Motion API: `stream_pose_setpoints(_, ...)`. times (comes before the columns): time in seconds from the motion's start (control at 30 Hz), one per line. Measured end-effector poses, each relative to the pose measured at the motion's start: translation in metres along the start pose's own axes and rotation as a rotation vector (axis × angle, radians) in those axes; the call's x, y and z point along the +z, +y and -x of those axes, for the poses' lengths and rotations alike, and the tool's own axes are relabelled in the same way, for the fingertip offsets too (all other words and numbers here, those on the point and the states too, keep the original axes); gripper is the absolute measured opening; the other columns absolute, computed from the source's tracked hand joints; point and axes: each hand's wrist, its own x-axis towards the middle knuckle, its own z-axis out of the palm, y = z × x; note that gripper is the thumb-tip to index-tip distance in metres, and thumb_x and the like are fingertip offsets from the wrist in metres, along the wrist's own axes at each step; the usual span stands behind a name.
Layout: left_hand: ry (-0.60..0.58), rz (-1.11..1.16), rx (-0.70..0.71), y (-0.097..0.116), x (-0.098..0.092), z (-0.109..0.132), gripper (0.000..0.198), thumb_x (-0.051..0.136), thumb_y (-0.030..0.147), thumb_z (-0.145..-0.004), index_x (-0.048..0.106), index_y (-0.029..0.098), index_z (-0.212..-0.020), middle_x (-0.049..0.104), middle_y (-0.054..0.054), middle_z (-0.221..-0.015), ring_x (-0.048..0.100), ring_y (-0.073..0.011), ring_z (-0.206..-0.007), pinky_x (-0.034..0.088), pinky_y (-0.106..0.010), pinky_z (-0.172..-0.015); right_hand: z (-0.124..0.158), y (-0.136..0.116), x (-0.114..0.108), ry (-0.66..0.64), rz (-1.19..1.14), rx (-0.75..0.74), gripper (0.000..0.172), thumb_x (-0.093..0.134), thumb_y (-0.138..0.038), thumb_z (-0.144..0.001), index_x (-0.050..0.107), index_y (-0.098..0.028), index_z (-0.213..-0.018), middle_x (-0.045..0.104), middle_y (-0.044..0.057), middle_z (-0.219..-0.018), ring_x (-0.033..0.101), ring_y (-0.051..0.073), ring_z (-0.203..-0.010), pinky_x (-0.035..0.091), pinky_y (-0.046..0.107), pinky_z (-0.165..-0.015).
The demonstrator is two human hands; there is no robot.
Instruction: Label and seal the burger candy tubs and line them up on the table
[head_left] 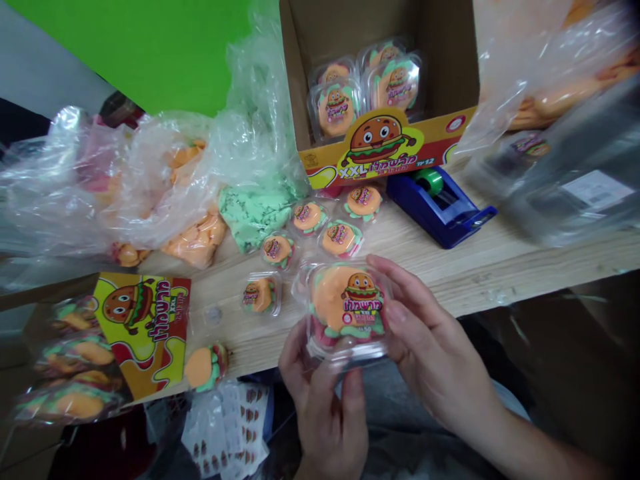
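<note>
A clear plastic container (345, 307) with a burger-shaped candy inside and a burger label on its lid is held between my two hands. My left hand (325, 413) grips its lower left side from below, fingers bent against the front edge. My right hand (425, 333) holds the right side, thumb on the label corner. Just beyond it on the wooden table lie several small packed burgers (341, 238). A single small container (260, 295) sits to the left of the held one. An unpacked burger (205, 367) rests near the table's front edge.
A display box (385, 143) holding several packed burgers stands at the back. Beside it are a blue tape dispenser (445, 207) and stacked clear plastic (590, 180). Bags of orange and green candy (255, 213) lie left, above another printed box (145, 327). Sticker sheets (225, 433) hang below the edge.
</note>
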Motion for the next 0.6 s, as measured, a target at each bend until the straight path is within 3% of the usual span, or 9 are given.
stream_pose_setpoints(0.07,0.080,0.138,-0.162,0.005,0.002,-0.001,0.032,0.052,0.013,-0.083,0.062,0.029,-0.108,0.042,0.000,-0.132,0.039,-0.0147,-0.124,0.035,-0.023,-0.101,0.002,0.001,0.001,0.021,0.037,-0.012,0.030,0.058,-0.027,-0.084,0.055,-0.034,-0.114,0.058,-0.002,-0.124,0.054,0.019,-0.114,0.047,0.036,-0.096)
stream_pose_setpoints(0.17,0.179,0.382,-0.351,0.010,0.004,-0.004,0.016,0.055,0.025,-0.083,0.067,0.025,-0.093,0.054,-0.002,-0.123,0.048,-0.0190,-0.118,0.044,-0.026,-0.093,0.006,0.000,0.004,0.018,0.133,-0.078,0.032,0.060,-0.023,-0.083,0.056,-0.037,-0.111,0.060,-0.004,-0.121,0.055,0.016,-0.112,0.049,0.030,-0.093)
stream_pose_setpoints(0.27,0.335,0.491,-0.445,0.010,0.003,-0.009,0.001,0.064,0.023,-0.078,0.065,0.023,-0.078,0.064,0.000,-0.109,0.058,-0.0137,-0.106,0.049,-0.019,-0.084,0.009,0.001,0.006,-0.013,0.247,-0.181,0.036,0.061,-0.019,-0.082,0.057,-0.039,-0.112,0.059,-0.005,-0.122,0.055,0.015,-0.112,0.045,0.030,-0.098)
stream_pose_setpoints(0.33,0.399,0.533,-0.445,0.011,0.001,-0.013,0.008,0.066,0.018,-0.076,0.061,0.023,-0.076,0.067,0.004,-0.102,0.061,-0.0085,-0.098,0.049,-0.014,-0.081,0.009,0.002,0.004,-0.015,0.246,-0.210,0.038,0.060,-0.018,-0.082,0.056,-0.039,-0.113,0.057,-0.006,-0.123,0.054,0.014,-0.113,0.043,0.030,-0.100)
stream_pose_setpoints(0.43,0.349,0.573,-0.415,0.011,-0.004,-0.017,0.010,0.065,0.017,-0.078,0.062,0.025,-0.084,0.070,0.004,-0.094,0.065,-0.0070,-0.089,0.051,-0.012,-0.076,0.007,0.006,0.000,0.024,0.150,-0.177,0.037,0.059,-0.019,-0.083,0.056,-0.039,-0.114,0.059,-0.005,-0.122,0.056,0.014,-0.110,0.049,0.028,-0.093)
stream_pose_setpoints(0.6,0.206,0.627,-0.512,0.012,-0.011,-0.016,0.027,0.067,0.020,-0.076,0.066,0.028,-0.102,0.070,-0.001,-0.100,0.066,-0.0103,-0.091,0.051,-0.014,-0.079,0.010,0.010,-0.007,-0.001,0.160,-0.174,0.037,0.058,-0.023,-0.084,0.054,-0.039,-0.116,0.058,-0.002,-0.125,0.057,0.017,-0.110,0.050,0.032,-0.091)
